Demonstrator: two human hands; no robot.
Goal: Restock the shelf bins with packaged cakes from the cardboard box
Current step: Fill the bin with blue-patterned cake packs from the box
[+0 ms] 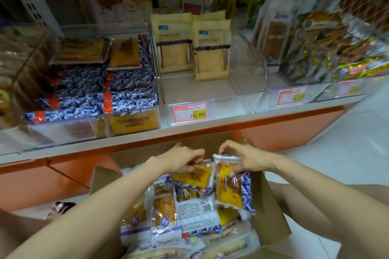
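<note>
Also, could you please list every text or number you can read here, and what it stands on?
"10.80": price tag on the middle bin.
Right price tag: blurred.
Barcode label on a pack in the cardboard box: too small.
Wrappers of the packaged cakes in the left hand and right hand: blurred.

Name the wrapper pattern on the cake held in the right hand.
Blue blueberry print on the packaged cake in the right hand; head view.

left hand (183,160): centre frame, fingers curled, pinching left packet (195,176) | right hand (246,161): just beside it, pinching right packet (228,191) | left forearm (105,200), right forearm (305,178): bare, converging from lower corners
</note>
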